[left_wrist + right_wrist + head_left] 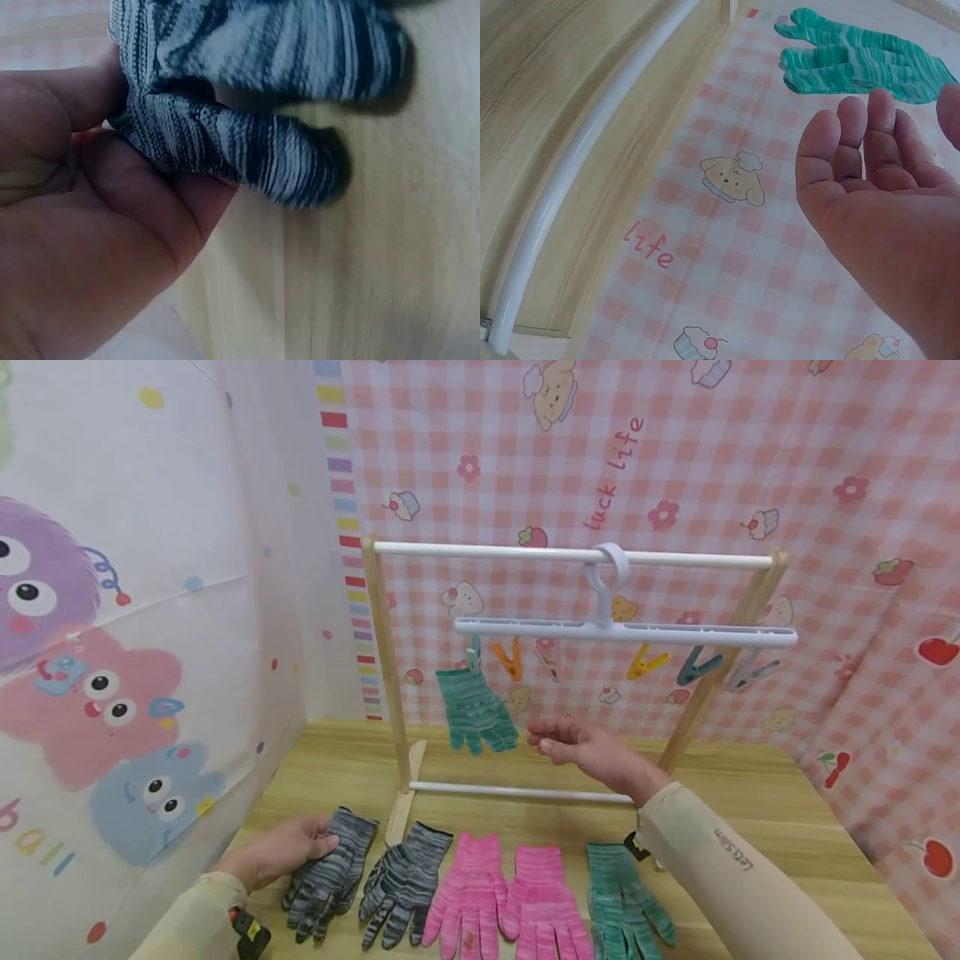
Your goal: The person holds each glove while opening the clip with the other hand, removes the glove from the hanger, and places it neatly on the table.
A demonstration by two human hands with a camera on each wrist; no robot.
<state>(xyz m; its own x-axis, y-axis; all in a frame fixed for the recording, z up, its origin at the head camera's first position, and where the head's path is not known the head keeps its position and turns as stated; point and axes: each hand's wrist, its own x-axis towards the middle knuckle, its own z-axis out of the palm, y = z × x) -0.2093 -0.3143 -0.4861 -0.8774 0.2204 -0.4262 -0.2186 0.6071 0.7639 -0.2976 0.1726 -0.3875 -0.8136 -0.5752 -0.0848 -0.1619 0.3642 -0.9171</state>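
At the left of the table, my left hand (281,847) pinches the side of a grey-and-black striped knit glove (341,856). In the left wrist view the thumb and fingers grip the glove's edge (180,139). My right hand (588,752) is raised in front of the rack, fingers slightly bent and holding nothing. Just left of its fingertips, a green knit glove (474,710) hangs by a pale green clip (474,652) from a white hanger (675,633). A gap separates that glove from the right hand.
A second grey glove (408,877), two pink gloves (471,893) and another green glove (618,889) lie in a row at the front. The wooden rack's white top rod (487,552) carries the hanger. Orange (508,660), yellow (647,662) and other clips hang below it.
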